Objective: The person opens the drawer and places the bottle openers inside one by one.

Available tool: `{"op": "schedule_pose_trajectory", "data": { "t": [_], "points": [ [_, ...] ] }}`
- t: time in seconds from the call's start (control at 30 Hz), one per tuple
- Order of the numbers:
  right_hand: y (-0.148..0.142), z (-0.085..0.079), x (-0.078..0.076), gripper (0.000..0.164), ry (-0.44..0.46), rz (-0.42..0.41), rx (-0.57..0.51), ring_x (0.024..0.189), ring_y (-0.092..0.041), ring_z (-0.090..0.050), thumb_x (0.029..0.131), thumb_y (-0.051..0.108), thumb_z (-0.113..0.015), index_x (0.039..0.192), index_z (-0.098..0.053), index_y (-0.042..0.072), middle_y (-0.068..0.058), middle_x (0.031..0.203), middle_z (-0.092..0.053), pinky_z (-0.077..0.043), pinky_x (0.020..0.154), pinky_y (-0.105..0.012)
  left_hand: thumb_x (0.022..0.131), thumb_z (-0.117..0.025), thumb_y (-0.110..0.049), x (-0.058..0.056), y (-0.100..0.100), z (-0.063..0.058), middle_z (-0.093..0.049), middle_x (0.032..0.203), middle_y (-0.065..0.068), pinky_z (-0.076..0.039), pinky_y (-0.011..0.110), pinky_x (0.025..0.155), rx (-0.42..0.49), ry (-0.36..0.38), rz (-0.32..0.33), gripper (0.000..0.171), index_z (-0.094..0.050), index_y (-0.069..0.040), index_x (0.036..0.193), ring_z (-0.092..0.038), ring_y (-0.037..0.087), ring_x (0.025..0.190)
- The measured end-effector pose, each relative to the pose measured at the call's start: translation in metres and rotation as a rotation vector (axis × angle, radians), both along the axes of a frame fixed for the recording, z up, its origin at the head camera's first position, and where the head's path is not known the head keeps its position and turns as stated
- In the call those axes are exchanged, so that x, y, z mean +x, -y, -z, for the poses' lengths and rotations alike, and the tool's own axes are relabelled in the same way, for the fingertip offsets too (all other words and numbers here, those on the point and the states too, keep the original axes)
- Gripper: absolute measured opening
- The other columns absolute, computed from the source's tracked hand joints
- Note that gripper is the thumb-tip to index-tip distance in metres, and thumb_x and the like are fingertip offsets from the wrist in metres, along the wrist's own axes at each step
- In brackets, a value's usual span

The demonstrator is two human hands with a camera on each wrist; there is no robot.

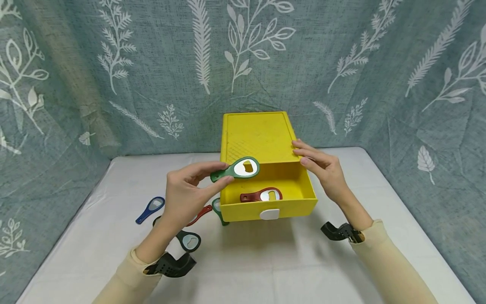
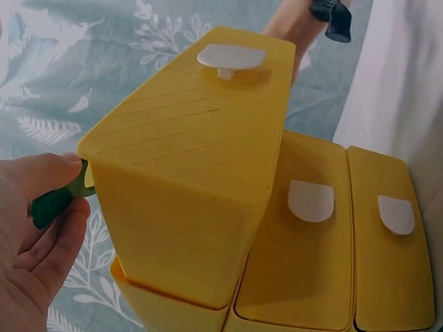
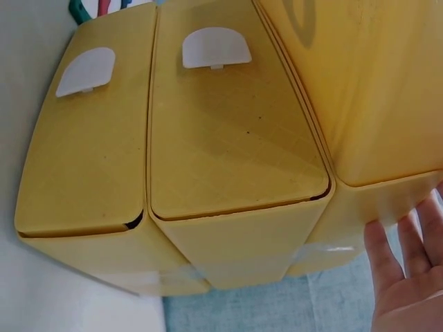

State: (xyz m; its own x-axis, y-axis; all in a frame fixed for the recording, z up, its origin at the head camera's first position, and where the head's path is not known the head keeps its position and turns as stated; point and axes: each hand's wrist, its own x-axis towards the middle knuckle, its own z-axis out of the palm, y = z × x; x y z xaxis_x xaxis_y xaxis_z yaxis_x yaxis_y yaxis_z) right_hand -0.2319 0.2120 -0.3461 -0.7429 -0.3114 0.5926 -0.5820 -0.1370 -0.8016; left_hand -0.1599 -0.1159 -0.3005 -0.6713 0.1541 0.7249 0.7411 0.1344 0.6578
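While a blue-green cloth [image 1: 159, 63] printed with white leaves and sprigs hangs behind and along both sides, a white-covered table [image 1: 265, 270] spreads out in front of it. On the table, close to the cloth, stands a yellow drawer unit [image 1: 262, 126]. Its top drawer [image 1: 243, 212] is pulled well out, and the wrist views show two lower drawers [image 2: 294, 270] pushed in beneath it. Beige sleeves [image 1: 391, 261] reach in from the near edge on both sides.

The left hand [image 1: 187, 192] is clamped on the handle end of a green bottle opener [image 1: 236, 168], pinching it between thumb and fingers and holding it up at the left side of the pulled-out drawer, its oval head pointing right over the opening. The right hand [image 1: 324, 171] has its fingers apart and nearly straight, the fingertips touching the right edge of the unit near the top.

A black wrist mount [image 1: 171, 265] sits on the left wrist. Inside the drawer, near its front wall, lies a dark red opener [image 1: 256, 196]. To the left on the table lie a blue opener [image 1: 151, 209], a dark opener [image 1: 190, 241], a bright red opener [image 1: 200, 214] partly behind the left hand, and another green one [image 1: 217, 205] partly hidden by the drawer. A white pull [image 1: 269, 214] marks the drawer front.
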Motion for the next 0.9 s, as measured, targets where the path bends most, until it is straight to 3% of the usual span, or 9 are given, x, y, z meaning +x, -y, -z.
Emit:
{"op": "schedule_pose_trajectory", "data": {
  "t": [0.23, 0.6, 0.9],
  "points": [
    [0.001, -0.002, 0.002, 0.028, 0.003, -0.006, 0.000, 0.141, -0.031, -0.031, 0.098, -0.005, -0.053, 0.124, -0.063, -0.010, -0.018, 0.141, -0.051, -0.029, 0.112, -0.041, 0.075, -0.081, 0.009, -0.007, -0.007, -0.001, -0.073, 0.100, 0.007, -0.054, 0.036, 0.086, -0.045, -0.006, 0.038, 0.031, -0.074, 0.000, 0.104, -0.070, 0.021, 0.092],
    [0.001, -0.002, 0.001, 0.028, 0.008, -0.007, 0.004, 0.142, -0.030, -0.030, 0.099, -0.005, -0.053, 0.124, -0.063, -0.009, -0.018, 0.142, -0.050, -0.030, 0.112, -0.041, 0.078, -0.081, 0.003, -0.013, -0.017, -0.001, -0.073, 0.100, 0.003, -0.055, 0.035, 0.084, -0.060, 0.062, 0.087, 0.028, -0.075, -0.003, 0.105, -0.069, 0.019, 0.091],
    [0.000, -0.001, 0.001, 0.028, 0.009, -0.005, 0.007, 0.142, -0.029, -0.031, 0.099, -0.005, -0.053, 0.125, -0.063, -0.008, -0.017, 0.142, -0.050, -0.030, 0.111, -0.040, 0.080, -0.082, -0.002, -0.016, -0.024, -0.003, -0.073, 0.100, 0.000, -0.056, 0.033, 0.081, -0.108, 0.076, 0.108, 0.025, -0.075, -0.005, 0.104, -0.068, 0.016, 0.091]
  ]
}}
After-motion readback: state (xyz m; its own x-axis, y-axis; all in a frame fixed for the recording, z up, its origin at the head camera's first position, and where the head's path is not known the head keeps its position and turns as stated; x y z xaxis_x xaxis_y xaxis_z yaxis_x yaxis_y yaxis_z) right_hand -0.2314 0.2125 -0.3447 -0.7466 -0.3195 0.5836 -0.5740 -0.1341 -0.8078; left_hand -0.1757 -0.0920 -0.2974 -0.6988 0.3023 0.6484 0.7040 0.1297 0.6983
